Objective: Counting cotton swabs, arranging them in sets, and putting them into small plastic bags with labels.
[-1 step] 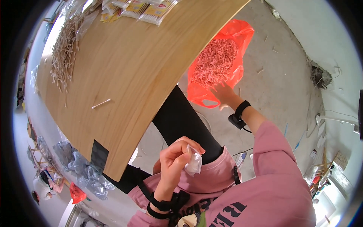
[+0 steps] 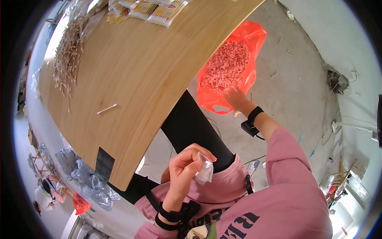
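Observation:
A small clear plastic bag (image 2: 204,170) is pinched between the thumb and fingers of my left hand (image 2: 184,166), above my lap. My right arm stretches out to a red plastic bag (image 2: 254,77) beyond the table's edge. That bag gapes open, full of short cotton swabs (image 2: 226,65) that look pinkish inside it. At its near right rim, my right hand (image 2: 238,100) has its fingers spread over the swabs, and nothing shows in its grasp. Part of the fingertips blends with the bag's contents. Both wrists wear black straps.
The wooden table (image 2: 131,67) bears a loose pile of cotton swabs (image 2: 69,55), one single swab (image 2: 106,109) and packaged swabs (image 2: 165,12) at the top. Grey plastic bags (image 2: 89,179) lie past its left edge. A cable and black adapter (image 2: 249,128) are below my right wrist.
My right hand has shifted very slightly to the right at the red bag's rim. My left hand keeps its pinch on the small clear bag.

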{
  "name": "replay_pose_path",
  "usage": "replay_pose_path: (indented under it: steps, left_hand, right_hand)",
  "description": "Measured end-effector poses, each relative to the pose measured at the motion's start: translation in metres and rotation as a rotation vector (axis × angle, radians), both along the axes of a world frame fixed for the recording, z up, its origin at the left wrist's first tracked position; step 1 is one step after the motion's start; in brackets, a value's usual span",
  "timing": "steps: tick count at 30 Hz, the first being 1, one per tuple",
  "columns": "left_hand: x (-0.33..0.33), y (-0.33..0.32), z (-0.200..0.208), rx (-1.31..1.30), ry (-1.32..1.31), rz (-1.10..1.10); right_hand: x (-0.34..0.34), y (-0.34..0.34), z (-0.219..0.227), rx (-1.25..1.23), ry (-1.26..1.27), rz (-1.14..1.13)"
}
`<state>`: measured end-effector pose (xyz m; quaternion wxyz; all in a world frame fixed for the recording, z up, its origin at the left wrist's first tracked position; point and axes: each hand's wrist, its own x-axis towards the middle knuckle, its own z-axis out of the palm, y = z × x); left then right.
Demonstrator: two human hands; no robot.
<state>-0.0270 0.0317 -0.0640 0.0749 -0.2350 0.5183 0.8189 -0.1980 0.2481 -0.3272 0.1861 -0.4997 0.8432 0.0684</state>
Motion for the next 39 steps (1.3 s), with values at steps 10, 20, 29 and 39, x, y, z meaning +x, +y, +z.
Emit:
replay_pose_path:
  steps: [10, 20, 29, 39]
  left_hand:
    - [0.004, -0.004, -0.002, 0.043, 0.005, 0.021]
    - [0.002, 0.000, 0.000, 0.053, -0.015, 0.006]
    - [0.012, -0.006, 0.027, -0.046, 0.064, 0.070]
    - [0.060, -0.020, 0.076, -0.361, 0.168, 0.193]
  right_hand:
    - [-0.035, 0.049, 0.099, -0.152, -0.084, -0.336]
    - [0.053, 0.093, 0.080, 0.033, -0.201, -0.245]
    - [0.076, 0.024, 0.193, -0.409, -0.385, -0.554]
    - [0.151, -0.090, 0.327, -0.974, -1.387, -0.899]
